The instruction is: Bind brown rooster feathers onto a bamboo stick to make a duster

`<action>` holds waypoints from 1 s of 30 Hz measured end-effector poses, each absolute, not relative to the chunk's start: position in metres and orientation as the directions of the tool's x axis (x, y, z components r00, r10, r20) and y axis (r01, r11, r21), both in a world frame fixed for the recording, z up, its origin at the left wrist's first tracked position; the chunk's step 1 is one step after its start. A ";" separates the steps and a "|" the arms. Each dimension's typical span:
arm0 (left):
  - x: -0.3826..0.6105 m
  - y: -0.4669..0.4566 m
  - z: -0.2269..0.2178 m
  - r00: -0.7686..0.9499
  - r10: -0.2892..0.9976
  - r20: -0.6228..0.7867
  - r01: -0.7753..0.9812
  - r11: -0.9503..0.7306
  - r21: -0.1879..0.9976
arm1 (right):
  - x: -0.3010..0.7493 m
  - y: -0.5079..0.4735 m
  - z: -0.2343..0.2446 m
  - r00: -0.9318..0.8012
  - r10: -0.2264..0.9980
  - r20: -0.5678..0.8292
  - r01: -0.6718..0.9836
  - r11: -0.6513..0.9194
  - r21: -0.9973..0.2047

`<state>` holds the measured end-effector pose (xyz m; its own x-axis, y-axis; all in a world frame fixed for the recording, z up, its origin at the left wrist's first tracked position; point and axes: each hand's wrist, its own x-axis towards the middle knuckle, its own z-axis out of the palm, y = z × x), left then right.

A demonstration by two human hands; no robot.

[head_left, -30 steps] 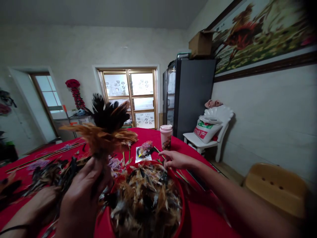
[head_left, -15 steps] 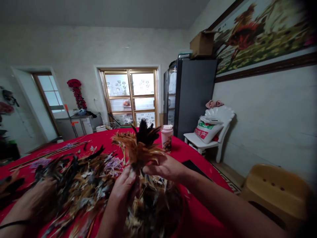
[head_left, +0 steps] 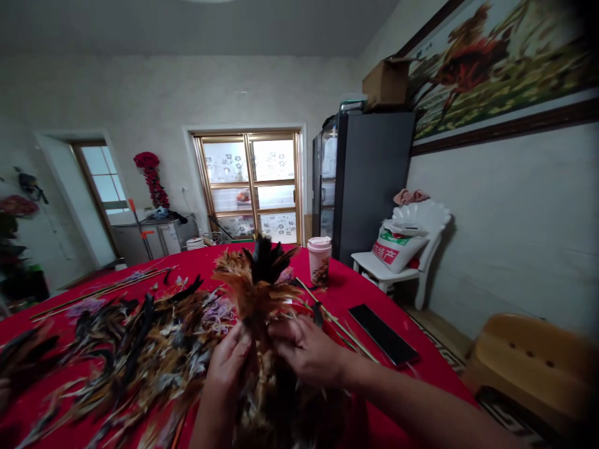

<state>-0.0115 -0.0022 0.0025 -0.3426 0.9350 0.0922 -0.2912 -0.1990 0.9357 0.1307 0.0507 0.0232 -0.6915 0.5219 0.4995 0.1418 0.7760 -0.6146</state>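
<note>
Head camera showed the feather bundle (head_left: 255, 284) standing nearly upright, tips up, over the red table (head_left: 360, 293). The left hand (head_left: 229, 368) gripped its base from the left; the right hand (head_left: 306, 352) pinched the same base from the right, both equally near.

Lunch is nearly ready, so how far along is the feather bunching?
Done: a small feather bunch, brown with black tips, is gathered. In hand: the left hand and right hand both pinch its base. Left: a wide pile of loose feathers lies on the red table, so most looks unbundled.
</note>
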 end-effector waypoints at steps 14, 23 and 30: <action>-0.009 -0.012 0.006 -0.500 0.861 -0.089 -0.406 -0.142 0.903 | 0.114 0.052 0.000 -0.636 0.770 -0.054 -0.152 -0.193 -0.969; -0.017 -0.006 0.004 -0.345 0.934 -0.088 -0.546 -0.124 0.828 | 0.110 0.055 0.001 -0.607 0.794 -0.030 -0.315 -0.276 -0.908; -0.018 -0.003 0.007 -0.240 0.970 -0.034 -0.580 -0.115 0.807 | 0.111 0.055 -0.002 -0.634 0.772 -0.037 -0.316 -0.302 -0.899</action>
<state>-0.0175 -0.0028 0.0066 -0.2402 0.9701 -0.0338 -0.5798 -0.1155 0.8066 0.1110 0.0551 -0.0020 -0.6342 0.7723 -0.0366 -0.3160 -0.3020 -0.8994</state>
